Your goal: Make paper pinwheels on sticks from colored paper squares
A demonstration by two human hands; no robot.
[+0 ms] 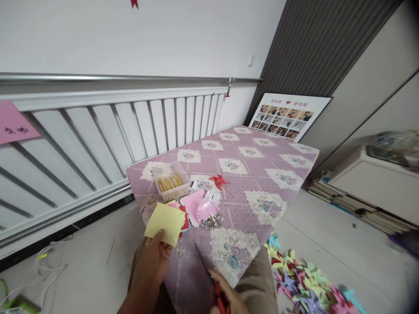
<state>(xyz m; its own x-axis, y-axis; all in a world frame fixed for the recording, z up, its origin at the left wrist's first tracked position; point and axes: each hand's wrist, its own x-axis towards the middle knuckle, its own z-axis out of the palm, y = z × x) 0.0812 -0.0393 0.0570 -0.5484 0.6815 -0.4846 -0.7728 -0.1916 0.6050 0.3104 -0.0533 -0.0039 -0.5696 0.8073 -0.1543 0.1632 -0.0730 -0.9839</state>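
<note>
A square of yellow paper (166, 221) is pinched in my left hand (159, 250), thumb on top, over the near left part of the table. My right hand (227, 294) grips red-handled scissors (217, 285); their dark blades point up and left, smeared by motion, so how far apart they are is unclear. Past the yellow sheet lie a pink paper sheet (192, 205) and a red paper piece (185, 218), partly covered. A heap of small shiny metal pieces (212, 221) sits beside them. A finished red pinwheel (219, 181) on a stick lies farther back.
A clear plastic box (186, 185) of thin wooden sticks (170, 182) stands on the flowered tablecloth (232, 165). Many colored pinwheels (304, 279) are piled on the floor at right. A white radiator (163, 122) runs behind; a photo board (288, 115) leans at the far end.
</note>
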